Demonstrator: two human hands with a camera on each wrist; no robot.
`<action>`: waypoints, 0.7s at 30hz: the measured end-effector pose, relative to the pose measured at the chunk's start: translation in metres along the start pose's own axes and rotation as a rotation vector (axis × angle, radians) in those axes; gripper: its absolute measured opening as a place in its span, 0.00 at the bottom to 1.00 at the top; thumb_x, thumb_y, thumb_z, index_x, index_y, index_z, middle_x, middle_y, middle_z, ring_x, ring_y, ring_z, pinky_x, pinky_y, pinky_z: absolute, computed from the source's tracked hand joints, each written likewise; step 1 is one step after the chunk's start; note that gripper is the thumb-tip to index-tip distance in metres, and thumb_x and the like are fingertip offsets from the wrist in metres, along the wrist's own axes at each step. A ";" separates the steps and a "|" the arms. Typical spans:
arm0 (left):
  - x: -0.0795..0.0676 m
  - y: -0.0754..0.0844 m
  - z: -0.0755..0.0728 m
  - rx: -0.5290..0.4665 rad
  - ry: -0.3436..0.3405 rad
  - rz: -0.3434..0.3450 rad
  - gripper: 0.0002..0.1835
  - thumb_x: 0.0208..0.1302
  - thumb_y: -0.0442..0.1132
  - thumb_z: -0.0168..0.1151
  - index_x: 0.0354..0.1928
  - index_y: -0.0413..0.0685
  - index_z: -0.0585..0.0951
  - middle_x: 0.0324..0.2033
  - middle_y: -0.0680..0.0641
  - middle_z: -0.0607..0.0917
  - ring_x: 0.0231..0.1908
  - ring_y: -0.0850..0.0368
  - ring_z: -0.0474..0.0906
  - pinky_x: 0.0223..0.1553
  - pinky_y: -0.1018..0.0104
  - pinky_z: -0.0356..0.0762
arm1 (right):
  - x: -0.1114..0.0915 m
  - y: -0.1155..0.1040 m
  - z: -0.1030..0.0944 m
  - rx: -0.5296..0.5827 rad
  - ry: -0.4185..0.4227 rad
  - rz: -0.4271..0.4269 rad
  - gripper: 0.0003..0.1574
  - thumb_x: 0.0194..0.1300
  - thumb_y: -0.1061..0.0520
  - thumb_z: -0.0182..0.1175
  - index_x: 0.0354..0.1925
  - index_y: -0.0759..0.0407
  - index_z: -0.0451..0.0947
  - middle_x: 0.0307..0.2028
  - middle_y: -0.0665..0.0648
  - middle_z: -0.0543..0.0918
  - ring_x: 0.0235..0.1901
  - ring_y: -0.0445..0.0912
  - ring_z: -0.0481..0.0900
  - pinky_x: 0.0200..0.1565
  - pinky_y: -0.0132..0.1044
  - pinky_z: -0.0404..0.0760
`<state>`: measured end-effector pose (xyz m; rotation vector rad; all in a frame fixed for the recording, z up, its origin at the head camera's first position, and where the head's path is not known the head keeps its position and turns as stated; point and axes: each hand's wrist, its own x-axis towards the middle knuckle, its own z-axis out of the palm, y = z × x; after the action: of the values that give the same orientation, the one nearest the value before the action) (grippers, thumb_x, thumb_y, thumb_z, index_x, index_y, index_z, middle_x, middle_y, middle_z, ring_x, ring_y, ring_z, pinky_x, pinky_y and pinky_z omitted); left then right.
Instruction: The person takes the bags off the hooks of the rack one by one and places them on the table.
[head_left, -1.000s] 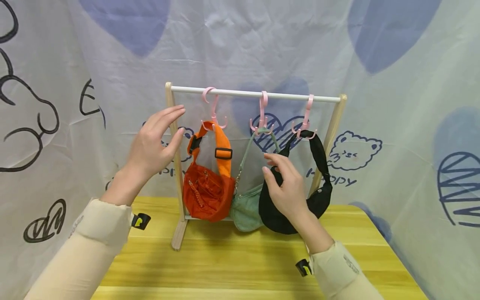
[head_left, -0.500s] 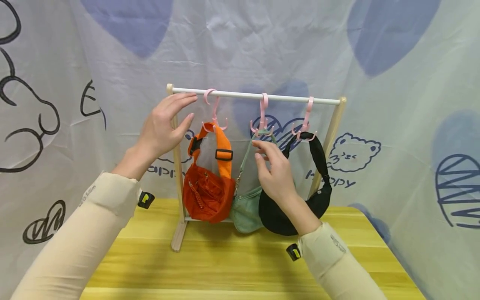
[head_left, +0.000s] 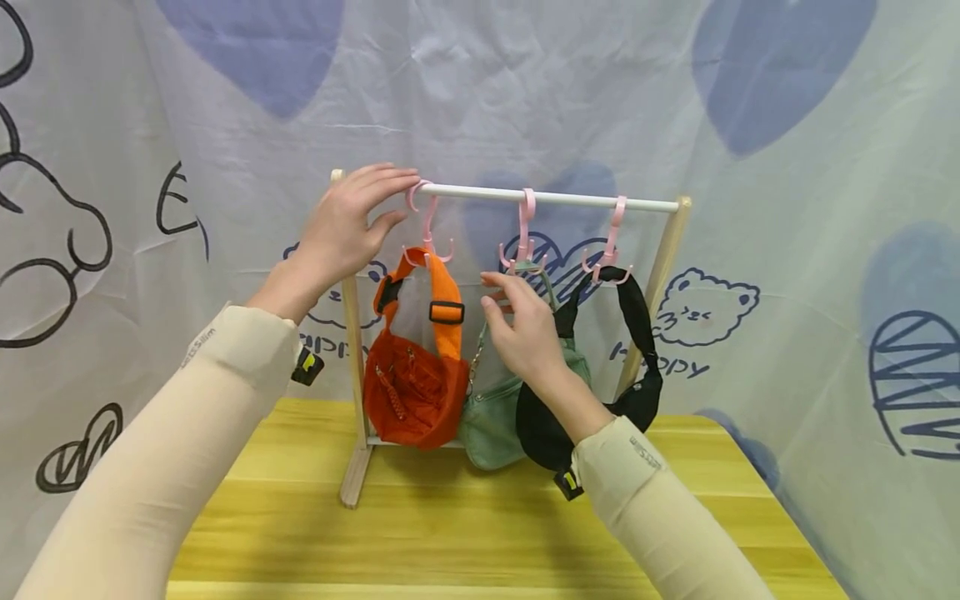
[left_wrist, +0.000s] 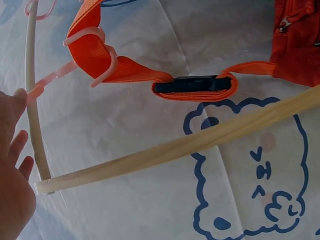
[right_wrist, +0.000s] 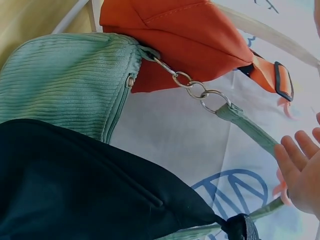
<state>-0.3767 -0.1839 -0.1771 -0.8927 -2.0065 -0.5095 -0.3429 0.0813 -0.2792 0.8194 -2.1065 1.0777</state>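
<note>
An orange-red bag (head_left: 414, 387) hangs by its orange strap from the leftmost pink hook (head_left: 429, 229). My left hand (head_left: 348, 221) is at the top of that hook, fingers extended along the white rod (head_left: 480, 192) and thumb apart below; in the left wrist view its fingertips (left_wrist: 19, 97) reach the hook's top. My right hand (head_left: 525, 329), fingers extended and slightly bent, is in front of the green corduroy bag (head_left: 491, 425) and its strap (right_wrist: 250, 131), holding nothing. A black bag (head_left: 633, 404) hangs on the right hook (head_left: 615, 237), partly behind my right forearm.
The rack has wooden posts (head_left: 663, 275) and a wooden foot (head_left: 356, 477), and stands on a yellow wood-grain table (head_left: 450, 542). A printed cloth (head_left: 480, 100) with hearts and bear drawings hangs close behind and at both sides.
My left hand has risen and moved right to the top of the left hook. My right hand has moved up and left, from before the black bag to the green bag's strap.
</note>
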 end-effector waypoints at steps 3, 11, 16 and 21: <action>0.006 -0.002 0.003 -0.002 -0.035 -0.026 0.24 0.70 0.30 0.67 0.66 0.45 0.81 0.66 0.46 0.81 0.71 0.42 0.69 0.76 0.48 0.58 | 0.003 0.001 0.004 -0.002 -0.019 0.003 0.22 0.78 0.61 0.55 0.66 0.63 0.76 0.59 0.61 0.82 0.52 0.52 0.83 0.57 0.46 0.83; 0.016 -0.005 0.011 -0.032 -0.052 -0.103 0.22 0.73 0.33 0.64 0.67 0.47 0.81 0.65 0.46 0.82 0.68 0.43 0.72 0.75 0.47 0.53 | 0.014 -0.001 0.014 0.004 -0.033 -0.004 0.22 0.78 0.62 0.55 0.66 0.64 0.76 0.59 0.63 0.81 0.52 0.52 0.83 0.56 0.47 0.84; 0.017 -0.005 0.017 -0.049 0.013 -0.116 0.19 0.72 0.34 0.64 0.64 0.49 0.84 0.60 0.45 0.86 0.62 0.42 0.75 0.70 0.51 0.58 | 0.021 -0.004 0.023 0.017 -0.047 0.024 0.23 0.78 0.62 0.54 0.68 0.64 0.75 0.61 0.62 0.80 0.53 0.52 0.83 0.56 0.42 0.84; 0.012 -0.006 0.024 -0.055 0.062 -0.115 0.18 0.71 0.35 0.65 0.62 0.48 0.85 0.61 0.46 0.85 0.61 0.42 0.75 0.69 0.52 0.59 | 0.026 -0.006 0.035 0.016 -0.059 0.037 0.25 0.78 0.61 0.55 0.69 0.64 0.73 0.61 0.62 0.80 0.53 0.53 0.82 0.56 0.44 0.84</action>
<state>-0.3985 -0.1680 -0.1799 -0.7884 -2.0032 -0.6517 -0.3628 0.0423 -0.2729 0.8321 -2.1721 1.1032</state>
